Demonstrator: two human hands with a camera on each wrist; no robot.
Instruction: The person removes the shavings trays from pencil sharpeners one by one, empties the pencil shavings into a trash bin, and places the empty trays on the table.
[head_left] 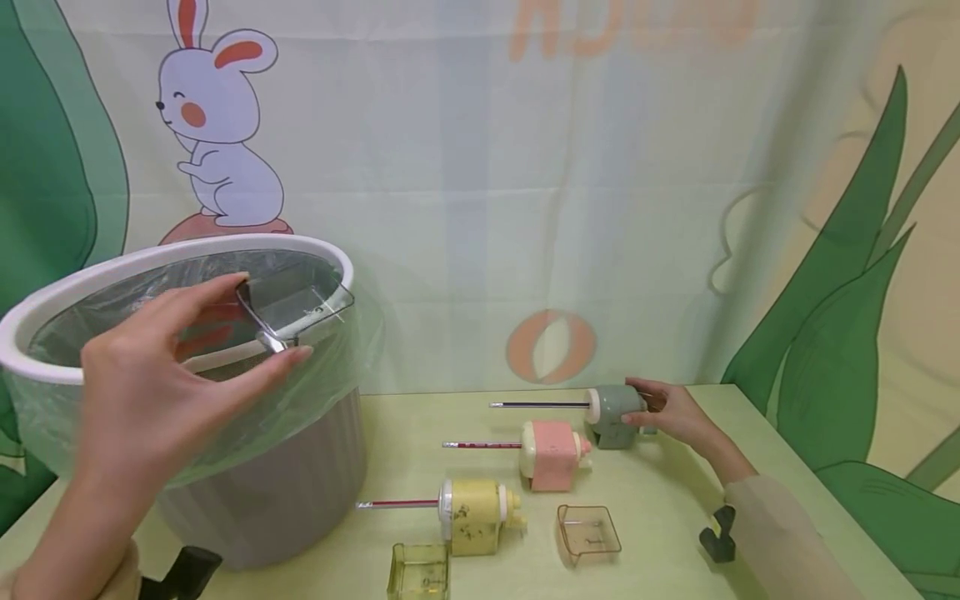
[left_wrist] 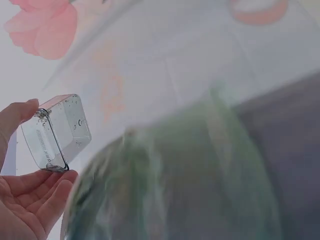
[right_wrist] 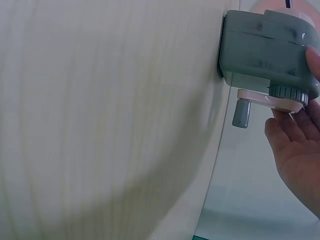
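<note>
Above the trash bin (head_left: 262,500), my left hand (head_left: 146,392) pinches a clear plastic shavings drawer (head_left: 288,304) between thumb and fingers. The drawer is tilted, and dark specks cling to its walls in the left wrist view. My right hand (head_left: 681,417) grips the crank end of a grey-green pencil sharpener (head_left: 618,404) at the back of the table. Its thumb lies on the body, and its fingers are by the crank (right_wrist: 270,101). A dark blue pencil (head_left: 540,405) sticks out of that sharpener to the left.
A pink sharpener (head_left: 552,454) and a yellow sharpener (head_left: 475,517) stand nearer, each with a pencil inserted. An orange-tinted drawer (head_left: 588,532) and a yellow-tinted drawer (head_left: 418,575) lie on the table (head_left: 652,533). A green bag (head_left: 322,400) lines the bin. A printed curtain (head_left: 450,208) hangs behind.
</note>
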